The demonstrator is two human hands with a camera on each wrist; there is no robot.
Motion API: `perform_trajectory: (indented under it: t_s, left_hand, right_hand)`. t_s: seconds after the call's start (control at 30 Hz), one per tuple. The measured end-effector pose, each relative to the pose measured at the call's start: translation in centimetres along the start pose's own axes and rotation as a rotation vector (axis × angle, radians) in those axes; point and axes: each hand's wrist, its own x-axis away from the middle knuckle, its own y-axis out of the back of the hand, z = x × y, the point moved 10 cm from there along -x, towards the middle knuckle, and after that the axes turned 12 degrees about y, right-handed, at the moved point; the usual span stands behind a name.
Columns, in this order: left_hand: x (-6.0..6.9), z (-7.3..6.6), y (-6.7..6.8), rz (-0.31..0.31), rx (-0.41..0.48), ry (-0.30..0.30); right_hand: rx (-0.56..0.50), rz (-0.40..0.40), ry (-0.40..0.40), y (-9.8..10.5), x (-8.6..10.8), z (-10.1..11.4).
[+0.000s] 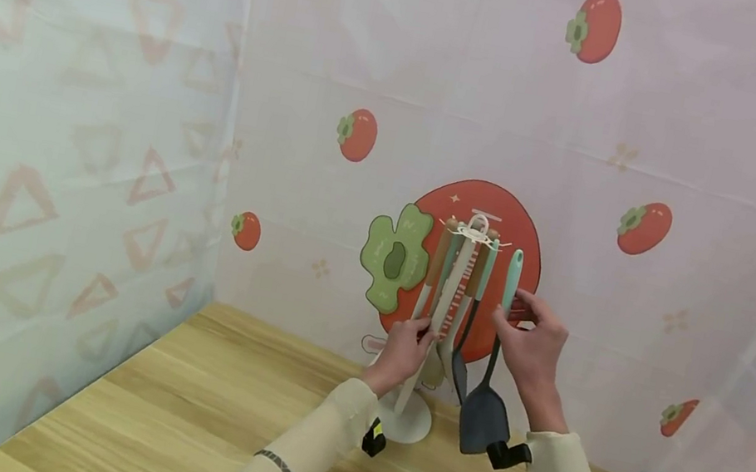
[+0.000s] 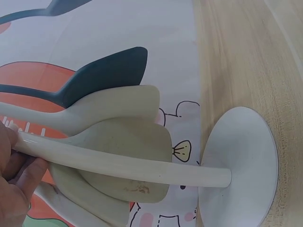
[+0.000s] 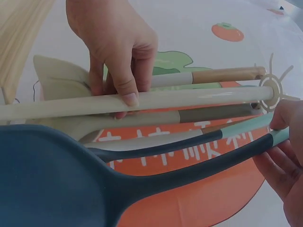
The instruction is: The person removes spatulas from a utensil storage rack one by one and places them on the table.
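Observation:
A white utensil stand [image 1: 445, 303] rises from its round base [image 2: 241, 165], with several utensils hanging around its pole. My left hand [image 1: 405, 350] grips the pole about halfway up, thumb and fingers around it [image 3: 118, 56]. To the right of the stand, my right hand [image 1: 534, 350] pinches the mint handle [image 1: 512, 277] of a dark spatula [image 3: 52, 175], whose blade hangs downward. The spatula's top end stands apart from the hook ring [image 1: 477, 235] in the head view. Another dark utensil [image 2: 109, 71] with a mint handle hangs beside beige ones [image 2: 113, 104].
The stand is on a wooden table [image 1: 205, 400], near its back edge. Behind it hangs a cloth backdrop [image 1: 455, 56] printed with tomatoes; another cloth [image 1: 102, 120] with triangles covers the left side.

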Motion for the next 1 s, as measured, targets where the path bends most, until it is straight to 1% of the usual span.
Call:
perform_trajectory:
  t_s: [0.13, 0.37, 0.6, 0.8, 1.0]
  left_hand:
    - [0.0, 0.0, 0.0, 0.01, 0.02, 0.016]
    - [-0.1, -0.2, 0.3, -0.02, 0.014, -0.012]
    - [-0.1, -0.3, 0.2, -0.016, 0.029, -0.016]
    - [-0.1, -0.2, 0.3, -0.016, 0.024, -0.018]
    - [0.0, 0.0, 0.1, -0.012, 0.029, -0.013]
  right_hand:
    - [-0.008, 0.0, -0.014, 0.4, 0.2, -0.5]
    - [-0.008, 0.002, -0.029, 1.0, 0.7, -1.1]
    - [0.012, 0.0, -0.046, 1.8, 1.3, -1.9]
    - [0.017, -0.007, -0.045, 2.5, 1.9, -2.4]
    - [0.043, -0.001, -0.042, 3.3, 2.7, -3.0]
